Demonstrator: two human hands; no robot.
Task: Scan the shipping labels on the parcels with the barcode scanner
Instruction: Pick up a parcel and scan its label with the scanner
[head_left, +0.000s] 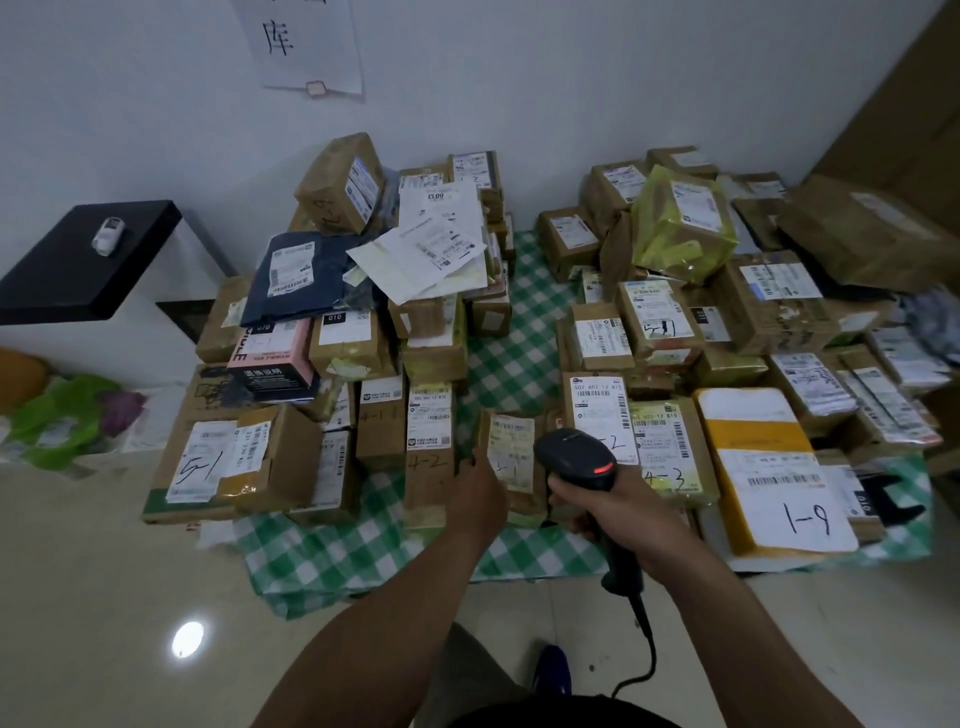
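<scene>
Parcels (597, 338) lie in two heaps on a green checked cloth (519, 358) spread over the floor by a white wall. At the front, between the heaps, the left hand (480, 493) grips the left edge of a small brown parcel (522, 506) marked 3-1, with its fingers curled round it and the label (511, 447) facing up. The right hand (618, 514) has its fingers clamped round the handle of the black scanner (576, 457). The scanner's head sits just right of that label, with a red light glowing on top. Its cable (644, 654) trails back toward the person.
</scene>
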